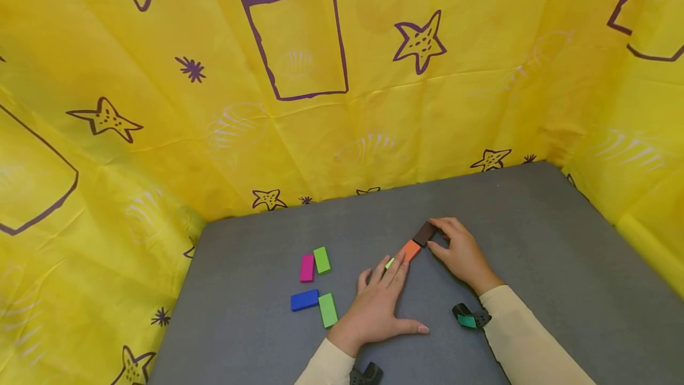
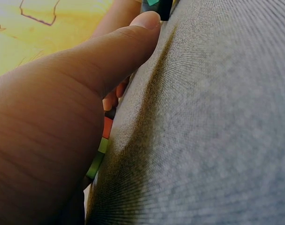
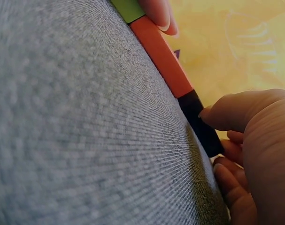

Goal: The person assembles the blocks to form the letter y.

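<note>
A dark brown block (image 1: 424, 234) lies end to end with an orange block (image 1: 410, 251), and a green block (image 3: 128, 9) continues the row at its other end. My right hand (image 1: 461, 254) pinches the dark block between thumb and fingers; the right wrist view shows the thumb on its side. My left hand (image 1: 376, 308) lies flat with straight fingers, its fingertips on the orange and green blocks and its thumb spread to the right. Most of the green block is hidden under those fingers in the head view.
Left of my left hand lie a magenta block (image 1: 307, 268), a blue block (image 1: 304, 300) and two green blocks (image 1: 322, 260). They rest on a grey cloth-covered table (image 1: 240, 337). A yellow patterned curtain (image 1: 369, 117) stands behind it and along both sides.
</note>
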The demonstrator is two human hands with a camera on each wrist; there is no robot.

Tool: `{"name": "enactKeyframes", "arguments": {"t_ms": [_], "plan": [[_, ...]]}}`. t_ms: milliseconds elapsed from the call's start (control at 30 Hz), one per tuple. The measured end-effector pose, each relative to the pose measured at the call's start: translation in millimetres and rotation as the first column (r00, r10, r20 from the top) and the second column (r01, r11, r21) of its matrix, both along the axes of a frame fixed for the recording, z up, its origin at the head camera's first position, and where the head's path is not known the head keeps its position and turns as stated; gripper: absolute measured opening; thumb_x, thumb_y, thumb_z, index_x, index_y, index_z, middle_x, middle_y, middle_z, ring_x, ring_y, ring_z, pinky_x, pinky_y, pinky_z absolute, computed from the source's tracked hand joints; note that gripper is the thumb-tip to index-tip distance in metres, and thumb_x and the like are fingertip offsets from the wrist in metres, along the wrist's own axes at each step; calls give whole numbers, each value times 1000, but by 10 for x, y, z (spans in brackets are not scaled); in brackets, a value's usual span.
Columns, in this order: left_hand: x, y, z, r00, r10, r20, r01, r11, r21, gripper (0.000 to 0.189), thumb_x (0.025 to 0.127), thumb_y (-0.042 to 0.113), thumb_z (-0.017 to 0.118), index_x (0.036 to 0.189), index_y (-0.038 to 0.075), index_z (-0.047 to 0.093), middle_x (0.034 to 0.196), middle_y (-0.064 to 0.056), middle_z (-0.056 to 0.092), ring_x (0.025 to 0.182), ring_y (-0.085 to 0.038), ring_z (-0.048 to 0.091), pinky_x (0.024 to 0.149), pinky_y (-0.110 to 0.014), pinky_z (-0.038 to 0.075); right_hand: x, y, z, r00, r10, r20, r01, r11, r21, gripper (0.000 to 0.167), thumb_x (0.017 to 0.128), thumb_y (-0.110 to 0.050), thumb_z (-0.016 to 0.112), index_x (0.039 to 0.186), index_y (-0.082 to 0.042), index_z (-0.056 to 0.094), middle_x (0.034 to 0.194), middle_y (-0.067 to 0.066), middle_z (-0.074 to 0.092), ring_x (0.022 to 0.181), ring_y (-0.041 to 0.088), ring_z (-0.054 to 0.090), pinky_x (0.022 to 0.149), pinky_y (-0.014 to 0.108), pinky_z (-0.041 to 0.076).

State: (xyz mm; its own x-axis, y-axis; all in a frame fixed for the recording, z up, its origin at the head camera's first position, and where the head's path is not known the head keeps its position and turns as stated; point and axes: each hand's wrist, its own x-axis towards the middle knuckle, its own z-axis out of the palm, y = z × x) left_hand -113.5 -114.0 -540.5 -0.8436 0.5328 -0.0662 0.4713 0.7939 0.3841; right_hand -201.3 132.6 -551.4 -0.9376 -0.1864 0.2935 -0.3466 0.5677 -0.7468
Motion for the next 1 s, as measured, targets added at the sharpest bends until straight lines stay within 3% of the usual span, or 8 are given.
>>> {"name": "enactKeyframes", "arguments": {"t_ms": [1000], "plan": [[-11, 5, -26, 1000, 1, -3, -1, 1000, -3, 125, 86, 86, 68, 176, 21, 10, 180, 13, -8, 165, -24, 4, 119, -69, 22, -5, -13, -53, 1000, 0, -30, 0, 1000, 11, 51, 97, -4, 82, 144, 8, 64, 133, 23, 63, 121, 43, 62, 105, 64, 48]]}}
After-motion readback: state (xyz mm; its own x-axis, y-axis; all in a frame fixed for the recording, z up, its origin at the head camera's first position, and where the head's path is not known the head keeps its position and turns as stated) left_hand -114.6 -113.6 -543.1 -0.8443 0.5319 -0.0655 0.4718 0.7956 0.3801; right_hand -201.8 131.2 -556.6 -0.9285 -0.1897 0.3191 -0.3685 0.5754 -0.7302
